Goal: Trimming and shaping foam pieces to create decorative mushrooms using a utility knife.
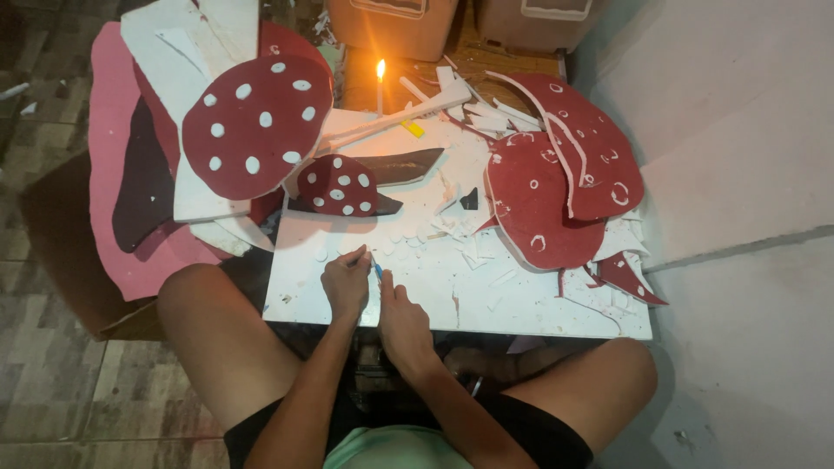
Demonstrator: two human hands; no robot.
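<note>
White foam board (pixel 521 300) forms the work surface and lies flat under both hands, reaching away from the fingers on every side. Beyond the fingertips and to their left stands the large red mushroom cap (pixel 256 126) with white dots. Well to the right of the fingers lie two red foam pieces (pixel 556 187) with cut ring marks. The small red mushroom cap (pixel 337 185) sits just past the fingertips. White foam scraps (pixel 460 239) lie scattered ahead and right of the fingers. A lit candle (pixel 380 85) stands far beyond them. The left hand (pixel 346 282) rests on the board, fingers curled together. The right hand (pixel 401 320) lies just beside it, fingers closed on a small blue tool (pixel 378 271), whose tip shows between the two hands at the fingertips.
</note>
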